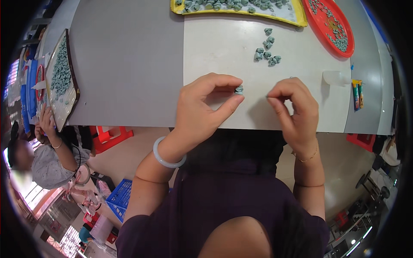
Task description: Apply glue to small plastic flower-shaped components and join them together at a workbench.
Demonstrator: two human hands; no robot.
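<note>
My left hand (198,103) pinches a small grey-green moulded piece (239,90) between thumb and forefinger, just above the white board. Its exact kind is too small to make out. To its right, my right hand (300,105) is closed in a pinch, thumb tip against forefinger. Whatever sits between those fingertips, if anything, is too tiny to tell. The two hands are apart. Beyond them, several similar grey-green pieces (267,55) lie in a loose group on the white board (219,51).
A yellow-rimmed tray (245,16) of similar pieces lies at the far edge. Right of it is a red round tray (349,48) with smaller bits. A white cup (337,78) and colourful tubes (358,94) stand at right. Far left, a co-worker's hand (46,118) touches another tray (75,92).
</note>
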